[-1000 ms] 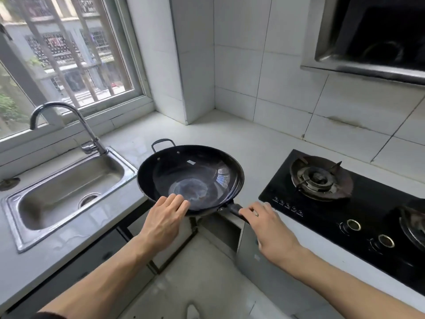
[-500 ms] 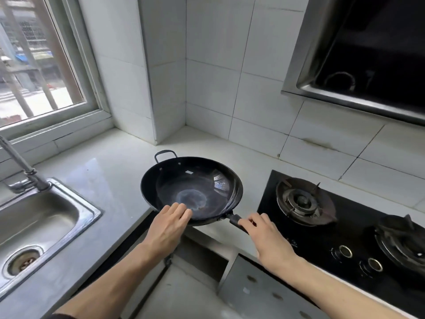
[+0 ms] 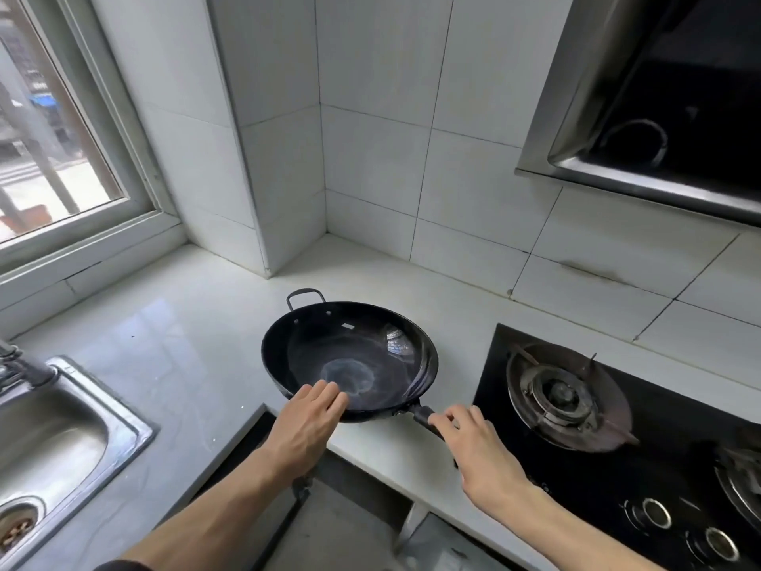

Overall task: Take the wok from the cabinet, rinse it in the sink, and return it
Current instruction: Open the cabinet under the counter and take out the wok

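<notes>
The view has swung right since a second ago, leaving only the sink's (image 3: 61, 438) corner. The right hand (image 3: 479, 451) grips the wok's (image 3: 350, 360) handle; the left hand (image 3: 306, 422) rests flat-fingered on its near rim. The wok sits on the countertop (image 3: 173, 348), between sink and gas stove (image 3: 617, 438).

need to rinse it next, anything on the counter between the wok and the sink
Nothing visible does. The wok sits on the counter, and the stretch from it left to the sink is bare. Both hands are already on the wok.

Black wok (image 3: 350, 360), upright on the white countertop (image 3: 185, 323)
</notes>
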`<move>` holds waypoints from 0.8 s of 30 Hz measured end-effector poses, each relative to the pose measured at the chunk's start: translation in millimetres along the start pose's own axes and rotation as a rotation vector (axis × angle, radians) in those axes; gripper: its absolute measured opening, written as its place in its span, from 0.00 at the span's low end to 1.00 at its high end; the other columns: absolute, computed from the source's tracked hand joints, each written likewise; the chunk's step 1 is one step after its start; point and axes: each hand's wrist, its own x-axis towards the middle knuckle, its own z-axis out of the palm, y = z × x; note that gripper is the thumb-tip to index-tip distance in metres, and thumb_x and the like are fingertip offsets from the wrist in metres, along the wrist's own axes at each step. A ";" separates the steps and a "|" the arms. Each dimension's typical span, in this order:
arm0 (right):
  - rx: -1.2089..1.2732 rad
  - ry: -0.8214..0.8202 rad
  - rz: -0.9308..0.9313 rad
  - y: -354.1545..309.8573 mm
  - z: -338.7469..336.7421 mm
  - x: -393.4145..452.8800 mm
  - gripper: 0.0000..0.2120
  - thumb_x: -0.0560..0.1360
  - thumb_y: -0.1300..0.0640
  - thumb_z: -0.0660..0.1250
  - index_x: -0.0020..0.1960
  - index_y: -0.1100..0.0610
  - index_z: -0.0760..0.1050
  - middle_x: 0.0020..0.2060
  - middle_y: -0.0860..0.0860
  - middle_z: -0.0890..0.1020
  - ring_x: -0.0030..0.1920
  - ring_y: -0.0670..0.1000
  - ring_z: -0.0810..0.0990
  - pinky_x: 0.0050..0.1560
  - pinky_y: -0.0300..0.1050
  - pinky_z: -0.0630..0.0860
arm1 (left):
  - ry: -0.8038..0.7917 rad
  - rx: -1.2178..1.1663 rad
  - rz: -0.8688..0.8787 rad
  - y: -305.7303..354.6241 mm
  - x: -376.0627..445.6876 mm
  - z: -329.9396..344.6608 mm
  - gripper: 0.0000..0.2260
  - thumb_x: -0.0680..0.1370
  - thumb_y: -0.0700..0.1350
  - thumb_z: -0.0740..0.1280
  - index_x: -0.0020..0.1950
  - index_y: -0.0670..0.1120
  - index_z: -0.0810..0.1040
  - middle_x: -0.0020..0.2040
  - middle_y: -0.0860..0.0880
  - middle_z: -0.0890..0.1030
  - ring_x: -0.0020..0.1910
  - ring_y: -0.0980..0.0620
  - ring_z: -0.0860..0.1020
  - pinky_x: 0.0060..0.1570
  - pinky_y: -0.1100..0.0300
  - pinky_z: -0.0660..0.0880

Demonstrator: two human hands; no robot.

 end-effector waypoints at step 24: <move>0.208 0.009 0.003 61.0 89.6 71.6 0.38 0.58 0.81 0.61 0.62 0.53 0.69 0.58 0.48 0.65 0.54 0.52 0.69 0.47 0.44 0.76 | -0.196 -0.042 -0.170 -9.0 45.3 74.4 0.21 0.57 0.30 0.69 0.43 0.47 0.68 0.38 0.50 0.68 0.36 0.48 0.66 0.35 0.57 0.64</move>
